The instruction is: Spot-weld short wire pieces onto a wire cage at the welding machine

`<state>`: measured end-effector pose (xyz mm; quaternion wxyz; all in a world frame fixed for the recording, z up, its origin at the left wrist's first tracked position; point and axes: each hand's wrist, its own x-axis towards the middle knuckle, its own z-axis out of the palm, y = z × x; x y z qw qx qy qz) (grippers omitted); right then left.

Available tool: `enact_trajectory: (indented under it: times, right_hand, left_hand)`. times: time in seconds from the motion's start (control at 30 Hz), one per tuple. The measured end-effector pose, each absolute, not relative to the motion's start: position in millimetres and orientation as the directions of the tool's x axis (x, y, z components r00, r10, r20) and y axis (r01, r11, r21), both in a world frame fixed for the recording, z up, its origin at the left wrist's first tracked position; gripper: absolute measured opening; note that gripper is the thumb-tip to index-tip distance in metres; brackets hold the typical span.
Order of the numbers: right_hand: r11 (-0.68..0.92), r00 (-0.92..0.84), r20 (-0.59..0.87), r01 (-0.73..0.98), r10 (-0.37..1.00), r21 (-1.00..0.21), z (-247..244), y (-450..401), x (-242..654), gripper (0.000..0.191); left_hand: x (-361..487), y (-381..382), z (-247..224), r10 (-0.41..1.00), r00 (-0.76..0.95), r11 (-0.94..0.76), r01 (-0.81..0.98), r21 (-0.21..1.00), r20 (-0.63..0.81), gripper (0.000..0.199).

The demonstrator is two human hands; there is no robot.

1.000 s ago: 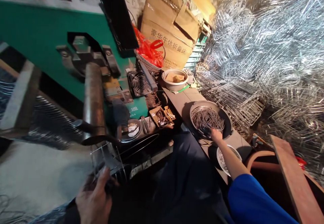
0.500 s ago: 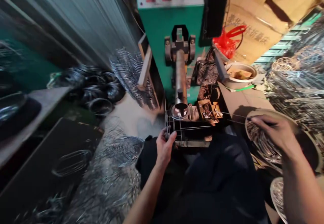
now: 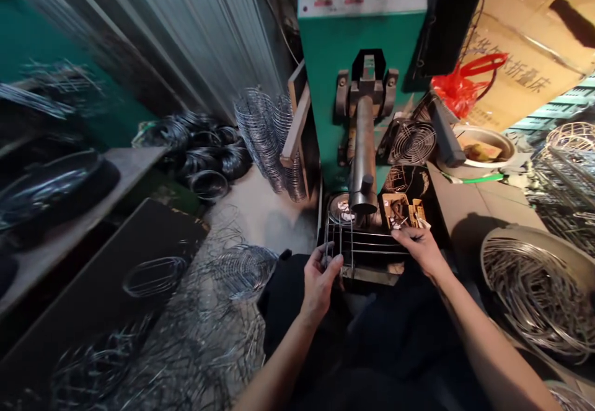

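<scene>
Low in front of the green machine [image 3: 320, 88], my left hand [image 3: 320, 281] is closed, thumb against fingers, on a wire frame [image 3: 352, 256] of thin upright and crosswise bars. My right hand [image 3: 421, 250] pinches the right end of a thin metal wire [image 3: 376, 235] that runs left toward the frame's bars. Whether that wire touches the frame I cannot tell. Just above both hands sticks out the machine's round steel arm [image 3: 364, 150]. Behind the frame, a round dish [image 3: 334, 203] shows in part under this arm.
A tub of metal wires [image 3: 534, 293] stands at the right. Small yellow boxes [image 3: 402, 209] and a fan grille [image 3: 413, 142] lie behind my right hand. Wire rings [image 3: 263, 132] hang left of the machine. Loose wire [image 3: 199, 330] covers the floor at left.
My right hand has come left from over the tub to the front of the machine, bringing the wire to the frame. My left hand keeps its grip. The camera view has turned left.
</scene>
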<state>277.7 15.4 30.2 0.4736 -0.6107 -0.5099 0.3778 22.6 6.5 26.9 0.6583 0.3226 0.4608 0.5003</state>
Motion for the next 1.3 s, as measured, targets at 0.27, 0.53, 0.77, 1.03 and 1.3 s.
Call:
enact_trajectory:
  times: [0.27, 0.53, 0.77, 1.03, 1.3]
  right_hand:
    - [-0.021, 0.252, 0.038, 0.228, 0.967, -0.973, 28, 25, 284, 0.070]
    - [-0.003, 0.270, 0.062, 0.235, 0.961, -0.972, 15, 29, 300, 0.065]
    - [0.012, 0.250, 0.070, 0.227, 0.966, -0.974, 16, 27, 296, 0.066]
    - [-0.009, 0.254, 0.046, 0.211, 0.966, -0.977, 8, 31, 300, 0.067]
    - [0.011, 0.264, 0.063, 0.192, 0.963, -0.981, 10, 34, 302, 0.066]
  left_hand:
    - [30, 15, 20, 0.949, 0.057, 0.305, -0.414, 0.858, -0.310, 0.059]
    - [30, 19, 24, 0.959, 0.039, 0.274, -0.396, 0.877, -0.282, 0.059]
    - [30, 18, 19, 0.952, 0.078, 0.300, -0.414, 0.860, -0.294, 0.063]
    - [33, 19, 24, 0.953, 0.082, 0.297, -0.425, 0.855, -0.291, 0.059]
    - [38, 19, 23, 0.957, 0.083, 0.285, -0.419, 0.862, -0.277, 0.059]
